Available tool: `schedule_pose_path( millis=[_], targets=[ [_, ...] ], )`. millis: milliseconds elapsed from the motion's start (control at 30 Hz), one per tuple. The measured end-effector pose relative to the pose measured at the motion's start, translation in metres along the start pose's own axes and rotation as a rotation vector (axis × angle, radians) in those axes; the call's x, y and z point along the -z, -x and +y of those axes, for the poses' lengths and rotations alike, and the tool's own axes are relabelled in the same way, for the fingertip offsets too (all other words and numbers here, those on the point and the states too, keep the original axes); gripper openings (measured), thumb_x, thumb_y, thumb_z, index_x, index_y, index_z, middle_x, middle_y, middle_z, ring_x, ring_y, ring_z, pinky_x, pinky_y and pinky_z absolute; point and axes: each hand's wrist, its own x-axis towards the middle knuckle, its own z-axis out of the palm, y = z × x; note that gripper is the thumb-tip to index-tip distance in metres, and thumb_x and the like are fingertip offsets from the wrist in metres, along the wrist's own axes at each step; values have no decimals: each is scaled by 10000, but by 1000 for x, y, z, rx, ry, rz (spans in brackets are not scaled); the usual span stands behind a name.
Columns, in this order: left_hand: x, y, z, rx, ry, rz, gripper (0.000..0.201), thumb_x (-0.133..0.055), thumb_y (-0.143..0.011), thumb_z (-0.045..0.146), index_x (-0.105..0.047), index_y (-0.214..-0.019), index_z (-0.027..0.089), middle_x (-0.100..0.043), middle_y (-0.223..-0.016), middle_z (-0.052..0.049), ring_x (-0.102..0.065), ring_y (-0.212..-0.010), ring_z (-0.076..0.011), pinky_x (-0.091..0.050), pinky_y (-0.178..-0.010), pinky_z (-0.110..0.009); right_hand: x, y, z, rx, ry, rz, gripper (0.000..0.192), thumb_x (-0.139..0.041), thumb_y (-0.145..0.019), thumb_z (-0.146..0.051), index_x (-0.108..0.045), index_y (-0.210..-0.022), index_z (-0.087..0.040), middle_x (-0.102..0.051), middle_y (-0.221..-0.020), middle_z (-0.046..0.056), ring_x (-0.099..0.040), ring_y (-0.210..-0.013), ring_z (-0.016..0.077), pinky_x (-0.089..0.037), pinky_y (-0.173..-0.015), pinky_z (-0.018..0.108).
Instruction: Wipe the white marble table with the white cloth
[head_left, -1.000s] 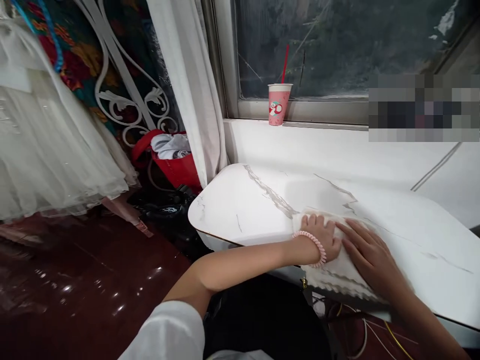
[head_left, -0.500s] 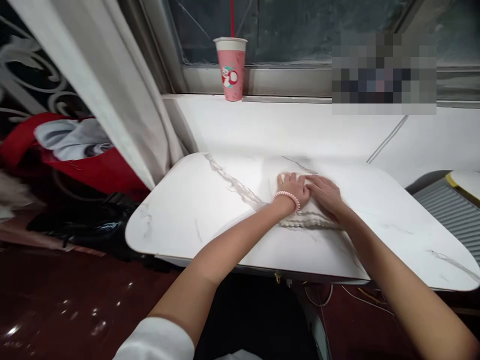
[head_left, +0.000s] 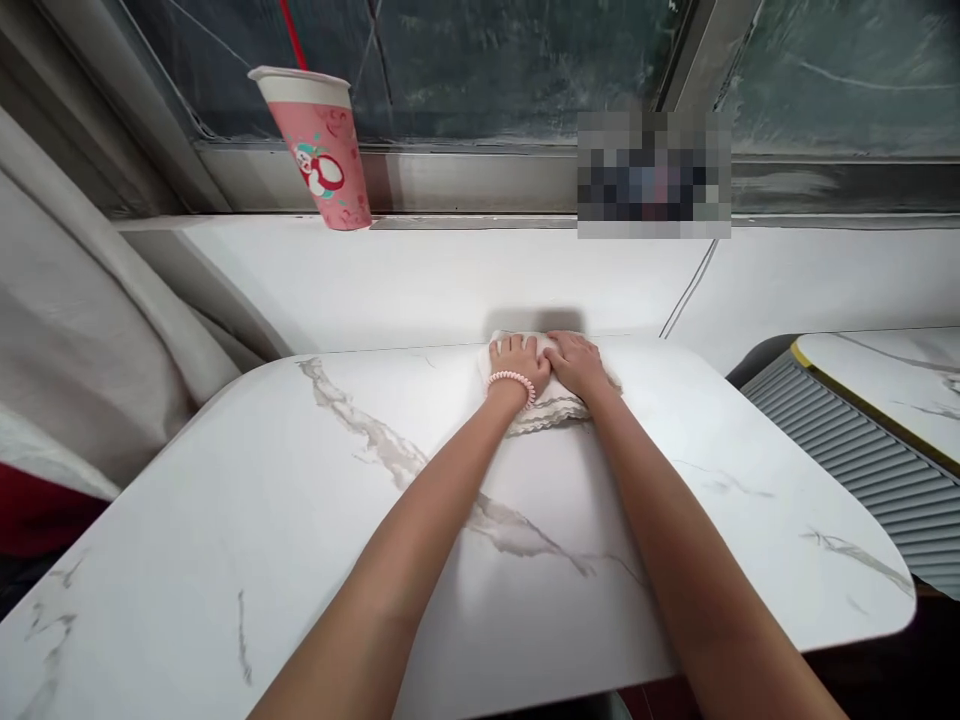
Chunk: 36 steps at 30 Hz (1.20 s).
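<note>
A folded white cloth [head_left: 551, 410] with a wavy edge lies on the white marble-patterned table [head_left: 300, 540], near its back edge by the wall. My left hand [head_left: 519, 362], with a pink coiled band at the wrist, rests flat on the cloth with fingers spread. Beside it my right hand [head_left: 579, 362] presses on the cloth's right part, fingers stretched out. The two thumbs come close together. Both palms hide much of the cloth.
On the window ledge stands a pink and white paper cup [head_left: 322, 150] with a red straw. A grey curtain [head_left: 75, 280] hangs at the left. Another marble-topped piece [head_left: 900, 370] with a ribbed grey side stands at the right. A blurred patch [head_left: 654, 180] covers part of the ledge.
Both hands and the cloth have moved forward over the table, from nearer its middle to the back edge by the wall. The view has come closer and shifted.
</note>
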Motion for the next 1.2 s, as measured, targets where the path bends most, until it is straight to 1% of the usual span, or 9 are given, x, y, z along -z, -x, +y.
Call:
schedule_pose_path(
  millis=[167, 267, 333, 433, 567, 667, 833, 1033, 1200],
  targets=[
    [-6, -20, 3, 1, -41, 9, 475, -307, -961, 343, -533, -1315, 122, -526, -1400, -160, -432, -1321, -292, -242, -1157, -486, 0, -18, 12, 3, -22, 42, 411, -400, -899, -298, -606, -1228, -166, -625, -1303, 111, -499, -1267, 269, -330, -1117, 445],
    [-11, -25, 12, 5, -77, 25, 479, -296, -968, 347, -535, -1316, 121, -537, -1388, -162, -447, -1308, -302, -243, -1153, -497, 4, -22, 26, 45, -61, 58, 388, -406, -886, -293, -624, -1187, -182, -657, -1244, 99, -554, -1194, 261, -386, -1078, 434],
    [-15, -25, 23, 16, -95, 29, 485, -287, -973, 344, -524, -1333, 121, -527, -1406, -159, -435, -1325, -306, -230, -1159, -507, 7, -21, 38, 69, -93, 73, 374, -427, -871, -293, -637, -1160, -186, -670, -1219, 96, -572, -1173, 265, -404, -1066, 440],
    [-20, -20, 46, 19, -101, 15, 514, -270, -979, 342, -501, -1365, 93, -496, -1444, -168, -403, -1357, -315, -208, -1171, -518, 15, -15, 59, 29, -165, 116, 354, -475, -838, -290, -643, -1136, -199, -683, -1204, 86, -598, -1147, 272, -437, -1041, 447],
    [-24, -8, 74, -6, -83, -12, 551, -242, -988, 345, -464, -1411, 70, -447, -1498, -171, -358, -1400, -324, -183, -1188, -513, 24, 1, 83, -29, -260, 184, 435, -486, -829, -272, -568, -1251, -208, -666, -1266, 83, -597, -1192, 266, -445, -1052, 455],
    [-24, 8, 85, -11, -68, -30, 565, -232, -992, 345, -436, -1439, 65, -424, -1520, -164, -319, -1430, -320, -170, -1197, -508, 30, 18, 92, 3, -229, 180, 449, -482, -830, -265, -552, -1270, -209, -653, -1289, 92, -579, -1229, 271, -427, -1079, 470],
    [-20, 48, 97, -21, -72, -59, 574, -229, -994, 345, -406, -1466, 70, -395, -1544, -154, -287, -1452, -318, -160, -1203, -519, 40, 56, 91, 71, -123, 143, 433, -498, -827, -279, -587, -1242, -193, -653, -1282, 110, -587, -1214, 279, -434, -1076, 461],
    [-12, 104, 124, -53, -96, -82, 577, -223, -991, 320, -402, -1471, 54, -367, -1555, -173, -263, -1460, -356, -178, -1193, -560, 58, 121, 93, 209, -32, 141, 371, -436, -892, -330, -619, -1199, -229, -625, -1327, 91, -536, -1275, 274, -376, -1114, 513],
    [-5, 150, 155, -142, -89, -127, 590, -252, -983, 338, -369, -1490, 60, -367, -1554, -176, -272, -1458, -354, -178, -1189, -590, 88, 180, 102, 164, 26, 75, 405, -382, -921, -355, -582, -1252, -235, -585, -1380, 83, -486, -1331, 271, -347, -1138, 526]
  ],
)
